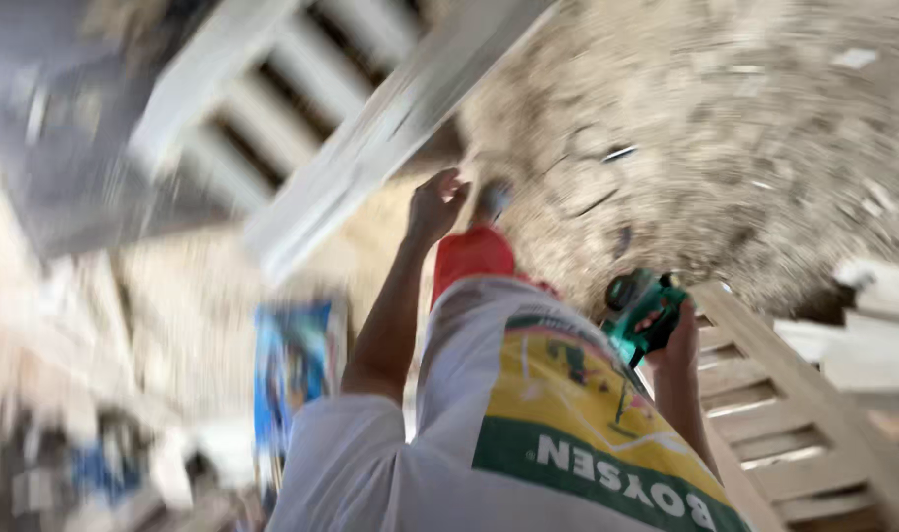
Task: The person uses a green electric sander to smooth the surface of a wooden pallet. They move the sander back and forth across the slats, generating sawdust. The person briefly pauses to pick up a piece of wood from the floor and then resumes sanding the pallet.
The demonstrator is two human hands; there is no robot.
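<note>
The picture is heavily motion-blurred. My right hand [678, 340] grips a green and black power tool [638, 310] at waist height, just above an unpainted wooden louvred frame [794, 414]. My left hand [435, 205] is raised with curled fingers just below the long rail of a white louvred frame [301, 108]. The blur hides whether it touches the rail. My white shirt with a yellow and green print [558, 414], red shorts [472, 254] and one foot [492, 200] fill the lower middle.
Sawdust and wood chips cover the floor [725, 128]. White boards [878, 315] lie at the right edge. A blue printed sheet or bag [292, 369] lies at the lower left among blurred scraps.
</note>
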